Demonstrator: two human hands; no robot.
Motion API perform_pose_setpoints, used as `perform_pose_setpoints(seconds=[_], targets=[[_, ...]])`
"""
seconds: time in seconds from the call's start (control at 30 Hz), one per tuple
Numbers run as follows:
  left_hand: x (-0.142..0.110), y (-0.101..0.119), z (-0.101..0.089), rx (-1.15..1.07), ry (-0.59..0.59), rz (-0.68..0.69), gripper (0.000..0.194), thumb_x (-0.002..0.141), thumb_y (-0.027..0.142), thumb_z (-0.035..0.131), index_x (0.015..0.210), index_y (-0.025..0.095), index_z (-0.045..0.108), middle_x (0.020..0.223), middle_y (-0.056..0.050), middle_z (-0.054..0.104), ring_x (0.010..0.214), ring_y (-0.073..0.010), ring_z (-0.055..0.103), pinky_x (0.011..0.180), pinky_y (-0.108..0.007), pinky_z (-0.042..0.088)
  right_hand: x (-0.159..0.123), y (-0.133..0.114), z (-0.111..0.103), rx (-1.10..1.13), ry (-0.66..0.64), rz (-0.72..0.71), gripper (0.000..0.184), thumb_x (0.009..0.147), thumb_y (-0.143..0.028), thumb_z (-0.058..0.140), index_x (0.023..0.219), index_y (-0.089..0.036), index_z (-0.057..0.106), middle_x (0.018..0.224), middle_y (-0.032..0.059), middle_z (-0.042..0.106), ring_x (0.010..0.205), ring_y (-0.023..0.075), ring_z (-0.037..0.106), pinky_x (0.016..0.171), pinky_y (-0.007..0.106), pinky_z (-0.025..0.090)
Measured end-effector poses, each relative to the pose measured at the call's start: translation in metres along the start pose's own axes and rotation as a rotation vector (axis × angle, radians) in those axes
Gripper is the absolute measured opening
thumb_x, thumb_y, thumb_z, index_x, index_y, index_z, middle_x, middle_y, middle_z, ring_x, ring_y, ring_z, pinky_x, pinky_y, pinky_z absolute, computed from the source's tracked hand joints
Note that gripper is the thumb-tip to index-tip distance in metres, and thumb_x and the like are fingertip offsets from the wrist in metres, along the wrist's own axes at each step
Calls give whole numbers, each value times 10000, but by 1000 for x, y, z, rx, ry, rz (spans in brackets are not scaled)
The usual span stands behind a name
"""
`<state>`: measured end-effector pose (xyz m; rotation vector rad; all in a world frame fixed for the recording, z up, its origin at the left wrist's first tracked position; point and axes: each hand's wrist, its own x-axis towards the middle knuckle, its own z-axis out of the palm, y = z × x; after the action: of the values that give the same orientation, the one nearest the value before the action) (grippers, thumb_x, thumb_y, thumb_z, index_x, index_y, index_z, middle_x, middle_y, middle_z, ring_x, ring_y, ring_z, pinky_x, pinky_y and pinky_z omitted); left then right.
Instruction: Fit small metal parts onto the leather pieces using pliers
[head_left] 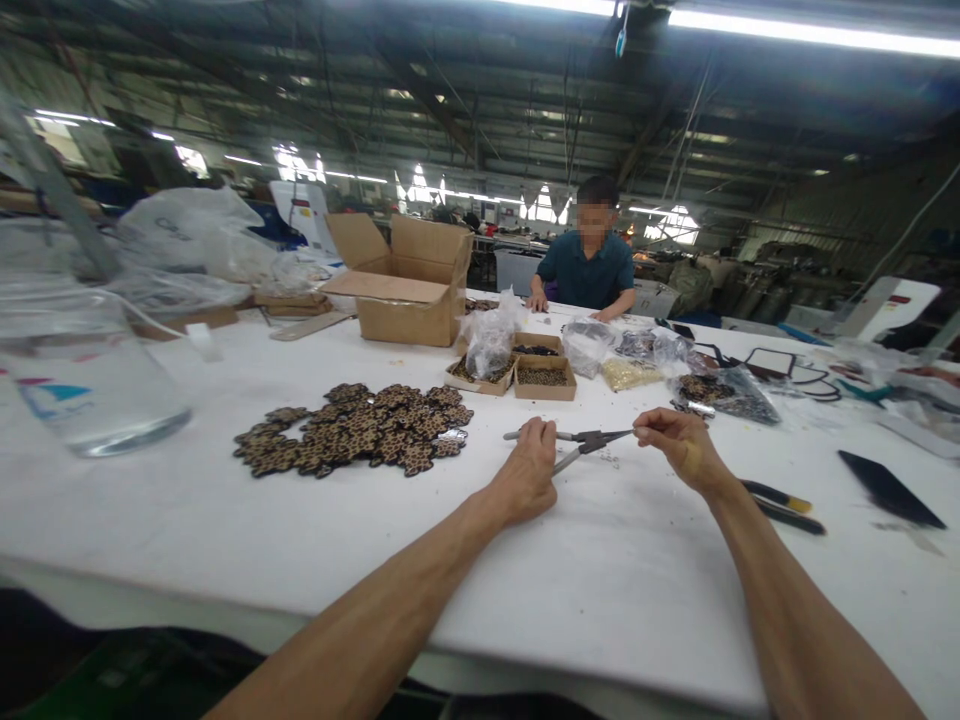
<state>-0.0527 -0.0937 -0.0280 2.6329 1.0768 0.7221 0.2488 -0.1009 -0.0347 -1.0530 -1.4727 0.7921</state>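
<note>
My left hand (526, 472) is closed around the handles of long-nosed pliers (594, 441), whose jaws point right. At the tip of those jaws, my right hand (679, 445) is pinched; whatever sits between its fingertips is too small to make out. Several tiny metal rings (611, 460) lie on the white table (600, 600) just below the jaws. To the left of my left hand spreads a pile of leopard-print pieces (360, 430) with dark edges. Right of my right wrist lies a second pair of pliers (784, 505) with dark and yellow handles, partly hidden by my forearm.
Small cardboard trays (544, 379) of little parts stand beyond my hands, beside plastic bags (634, 373). An open carton (412, 315) is behind them. A clear water jug (97, 390) stands left; a dark phone-like slab (889, 487) lies right. Across the table sits another person (589, 265).
</note>
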Motion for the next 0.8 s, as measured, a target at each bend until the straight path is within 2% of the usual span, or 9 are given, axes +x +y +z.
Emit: perform_pose_setpoints(seconds=[0.13, 0.43, 0.63, 0.8], targets=[[0, -3, 0, -28, -9, 18, 854, 578, 30, 547, 1401, 124, 336, 1439, -188, 352, 1387, -318, 330, 1192, -482, 318, -1, 1, -2, 86, -19, 46, 288, 724, -403, 873, 895, -194, 776, 766, 42, 701, 704, 194, 611, 692, 356, 515], [0, -2, -2, -71, -51, 74, 881, 577, 9, 520, 1422, 156, 321, 1478, -183, 356, 1436, -314, 316, 1195, -498, 321, -8, -10, -8, 313, -216, 173, 286, 705, -382, 868, 892, -188, 774, 757, 61, 696, 709, 209, 622, 749, 401, 528], [-1, -3, -1, -99, -53, 83, 930, 564, 13, 515, 1454, 179, 303, 1484, -173, 361, 1427, -318, 332, 1188, -520, 321, -9, -12, -7, 345, -242, 188, 251, 723, -360, 844, 892, -186, 777, 762, 65, 688, 723, 213, 616, 768, 409, 526], [-1, -4, 1, -90, -30, 82, 906, 575, 16, 515, 1446, 163, 318, 1466, -172, 373, 1414, -306, 345, 1188, -487, 333, -9, -16, -3, 345, -224, 188, 251, 721, -364, 841, 883, -180, 784, 745, 66, 682, 708, 211, 613, 757, 406, 530]])
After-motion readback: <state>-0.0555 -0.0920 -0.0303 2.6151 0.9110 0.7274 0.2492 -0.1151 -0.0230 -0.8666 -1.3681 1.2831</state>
